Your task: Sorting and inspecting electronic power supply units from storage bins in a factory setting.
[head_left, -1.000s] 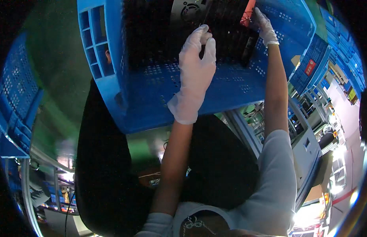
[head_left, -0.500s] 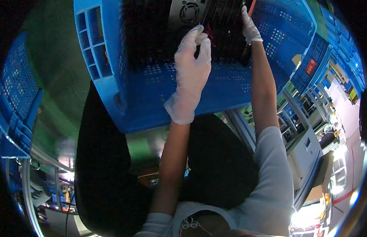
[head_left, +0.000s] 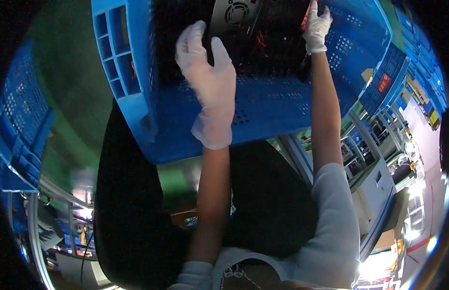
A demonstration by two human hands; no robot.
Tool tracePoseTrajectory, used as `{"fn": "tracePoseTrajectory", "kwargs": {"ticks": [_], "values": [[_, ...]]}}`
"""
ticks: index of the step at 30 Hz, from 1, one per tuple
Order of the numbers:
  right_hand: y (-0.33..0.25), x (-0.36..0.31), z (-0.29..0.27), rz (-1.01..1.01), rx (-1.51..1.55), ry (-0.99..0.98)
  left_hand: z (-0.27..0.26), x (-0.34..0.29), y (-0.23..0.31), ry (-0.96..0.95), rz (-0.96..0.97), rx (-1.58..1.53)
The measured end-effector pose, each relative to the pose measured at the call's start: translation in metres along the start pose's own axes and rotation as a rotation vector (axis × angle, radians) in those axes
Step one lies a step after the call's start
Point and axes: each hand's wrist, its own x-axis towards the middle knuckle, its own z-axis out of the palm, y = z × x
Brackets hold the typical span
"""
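Observation:
My left hand (head_left: 209,84), in a thin whitish glove, is raised over the near left part of a blue perforated crate (head_left: 185,130). Its fingers and thumb are spread, holding nothing. Inside the crate lies a dark unit with a grey metal panel (head_left: 219,26) bearing a round fan-like grille (head_left: 237,13). Thin red wires (head_left: 259,43) show against its black part. My right hand (head_left: 317,29), gloved likewise, is at the unit's far right, fingers apart. Beside them is an orange-red strip (head_left: 305,18); whether they touch it is unclear. The unit's far end is cut off.
The crate's compartmented left side (head_left: 115,53) rises between me and the green floor (head_left: 70,121). Another blue crate (head_left: 21,121) stands at far left, and more blue crates (head_left: 388,77) at right. A metal frame (head_left: 294,150) is under the crate.
My left hand has pulled back leftward from the wires and its fingers have spread. My right hand has shifted slightly right, its fingers now further apart.

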Motion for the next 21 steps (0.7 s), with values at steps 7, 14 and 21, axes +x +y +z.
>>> {"fn": "tracePoseTrajectory", "kwargs": {"ticks": [7,14,21], "values": [[-0.133,-0.091,-0.022,-0.052,0.131,-0.758,-0.003,-0.004,-0.014,-0.162,-0.061,0.315],[-0.152,-0.088,-0.045,0.006,0.067,-0.665,-0.002,0.003,0.007,-0.273,-0.127,0.156],[-0.145,-0.078,-0.102,-0.769,0.236,-0.714,-0.015,0.014,0.018,-0.263,-0.245,-0.304]]}}
